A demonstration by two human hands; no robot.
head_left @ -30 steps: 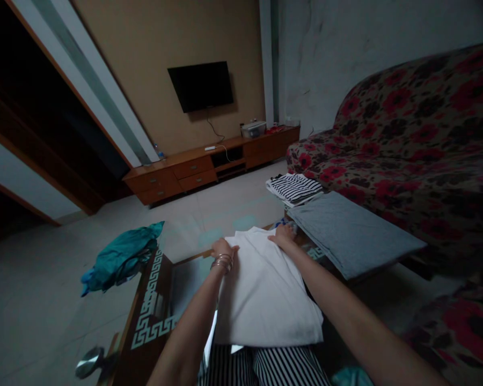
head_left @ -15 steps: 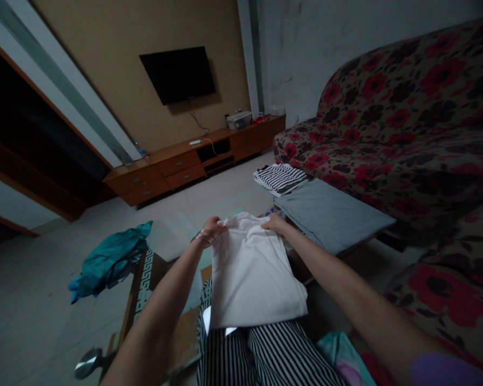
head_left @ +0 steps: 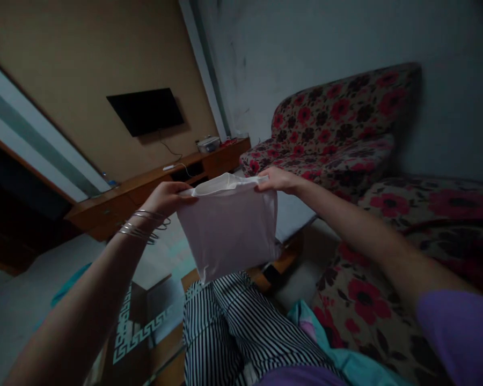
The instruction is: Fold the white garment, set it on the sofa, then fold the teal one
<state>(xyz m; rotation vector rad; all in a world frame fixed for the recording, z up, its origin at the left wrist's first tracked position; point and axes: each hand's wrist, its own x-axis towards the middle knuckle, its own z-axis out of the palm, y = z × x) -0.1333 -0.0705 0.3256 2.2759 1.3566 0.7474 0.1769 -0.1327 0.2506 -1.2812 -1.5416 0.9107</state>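
A white shirt (head_left: 231, 230), folded over on itself, hangs in the air above my striped trousers (head_left: 241, 327). My left hand (head_left: 172, 197) pinches its upper left corner, with thin metal bangles at the wrist. At the upper right corner, my right hand (head_left: 277, 180) grips the cloth between thumb and fingers. The neckline shows as an opening along the top edge between both hands. Behind the shirt, a grey folded cloth (head_left: 293, 214) is partly hidden.
A low glass-topped table (head_left: 145, 327) with a key-pattern border is in front of me. Flowered sofas (head_left: 330, 128) stand to the right. Turquoise cloth (head_left: 338, 359) lies by my right leg, and teal cloth (head_left: 70, 284) is at left. A television (head_left: 147, 111) hangs above a wooden cabinet (head_left: 145, 187).
Both hands have raised the white shirt off my lap, closer to the camera, so it hangs down. The view has tilted up and turned right. The grip stays on both corners.
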